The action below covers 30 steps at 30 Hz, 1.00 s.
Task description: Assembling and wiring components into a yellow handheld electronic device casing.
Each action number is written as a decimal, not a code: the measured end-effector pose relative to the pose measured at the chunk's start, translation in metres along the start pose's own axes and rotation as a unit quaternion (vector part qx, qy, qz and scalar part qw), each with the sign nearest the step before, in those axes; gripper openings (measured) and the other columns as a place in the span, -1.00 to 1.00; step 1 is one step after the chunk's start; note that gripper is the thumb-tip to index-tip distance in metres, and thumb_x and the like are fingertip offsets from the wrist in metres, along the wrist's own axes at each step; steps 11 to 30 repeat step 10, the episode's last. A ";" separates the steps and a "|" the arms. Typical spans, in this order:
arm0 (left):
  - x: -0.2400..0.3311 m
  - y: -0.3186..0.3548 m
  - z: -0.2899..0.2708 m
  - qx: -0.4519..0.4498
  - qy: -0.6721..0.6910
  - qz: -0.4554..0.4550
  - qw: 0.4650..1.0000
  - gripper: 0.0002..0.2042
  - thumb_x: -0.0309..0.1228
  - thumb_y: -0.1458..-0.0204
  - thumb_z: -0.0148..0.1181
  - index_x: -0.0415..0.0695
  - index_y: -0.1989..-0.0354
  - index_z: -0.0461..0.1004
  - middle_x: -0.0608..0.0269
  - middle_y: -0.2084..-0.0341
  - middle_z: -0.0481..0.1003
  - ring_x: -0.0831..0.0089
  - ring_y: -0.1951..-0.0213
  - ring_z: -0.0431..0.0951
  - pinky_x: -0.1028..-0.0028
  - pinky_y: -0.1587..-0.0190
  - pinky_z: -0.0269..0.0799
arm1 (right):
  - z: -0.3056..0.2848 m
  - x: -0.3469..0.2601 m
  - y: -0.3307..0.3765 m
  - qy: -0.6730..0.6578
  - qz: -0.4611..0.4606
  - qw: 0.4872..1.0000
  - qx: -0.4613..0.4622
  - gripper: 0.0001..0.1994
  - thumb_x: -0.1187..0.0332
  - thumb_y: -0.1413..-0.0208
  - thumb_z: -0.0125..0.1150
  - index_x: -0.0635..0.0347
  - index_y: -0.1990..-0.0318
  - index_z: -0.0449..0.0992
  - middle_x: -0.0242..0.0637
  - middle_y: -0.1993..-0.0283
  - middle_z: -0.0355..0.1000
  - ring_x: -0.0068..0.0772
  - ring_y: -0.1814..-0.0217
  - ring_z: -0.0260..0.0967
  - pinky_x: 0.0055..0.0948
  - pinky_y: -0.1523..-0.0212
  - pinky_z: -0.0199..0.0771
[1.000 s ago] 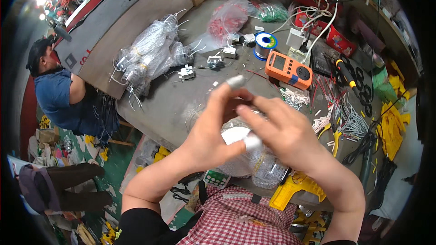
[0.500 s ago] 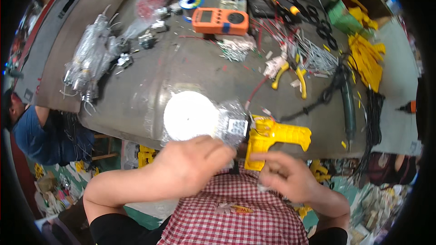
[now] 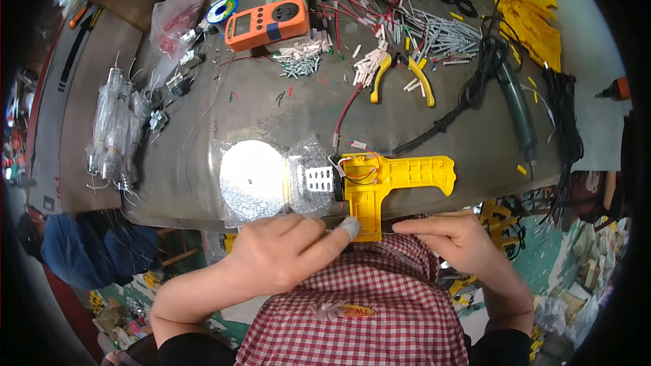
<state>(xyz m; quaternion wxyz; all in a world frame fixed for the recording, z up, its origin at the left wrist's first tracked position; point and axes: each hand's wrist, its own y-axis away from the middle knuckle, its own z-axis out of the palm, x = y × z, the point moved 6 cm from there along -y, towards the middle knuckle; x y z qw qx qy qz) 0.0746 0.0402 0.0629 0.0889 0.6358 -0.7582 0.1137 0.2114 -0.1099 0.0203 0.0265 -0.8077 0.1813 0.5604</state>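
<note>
The left hand [image 3: 281, 252] is resting at the near edge of the bench [image 3: 285, 122], fingers loosely curled and gripping nothing, its bandaged forefinger pointing at the lower leg of the yellow housing [image 3: 390, 183]. The right hand [image 3: 456, 238] is lying just beside that leg, half closed with the forefinger extended (also gripping nothing). The housing is lying flat near the bench edge, red wires showing inside it. Touching its left end is a silver disc [image 3: 252, 177] in clear wrap. Farther back are yellow pliers [image 3: 400, 74] and an orange meter [image 3: 266, 24].
</note>
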 end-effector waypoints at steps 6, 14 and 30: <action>-0.025 -0.005 0.015 0.069 0.140 -0.013 0.988 -0.67 -0.53 0.21 0.18 -0.16 0.16 0.48 0.25 0.47 0.45 0.29 0.47 0.50 0.43 0.50 0.44 | -0.012 0.022 0.008 -0.065 0.106 0.990 0.068 -0.72 0.57 -0.05 0.08 0.13 0.10 0.57 -0.24 0.32 0.55 -0.57 0.46 0.40 -0.58 0.39 0.40; -0.069 0.001 0.019 0.198 0.153 -0.214 0.944 -0.41 -0.35 0.15 0.31 -0.11 -0.13 0.28 0.07 0.18 0.44 0.20 0.11 0.45 0.30 -0.05 0.32 | -0.027 0.047 0.023 -0.062 0.138 0.981 0.124 -0.71 0.60 -0.07 0.01 0.17 0.09 0.57 -0.24 0.28 0.57 -0.75 0.42 0.39 -0.71 0.43 0.31; -0.069 0.001 0.019 0.198 0.153 -0.214 0.944 -0.41 -0.35 0.15 0.31 -0.11 -0.13 0.28 0.07 0.18 0.44 0.20 0.11 0.45 0.30 -0.05 0.32 | -0.027 0.047 0.023 -0.062 0.138 0.981 0.124 -0.71 0.60 -0.07 0.01 0.17 0.09 0.57 -0.24 0.28 0.57 -0.75 0.42 0.39 -0.71 0.43 0.31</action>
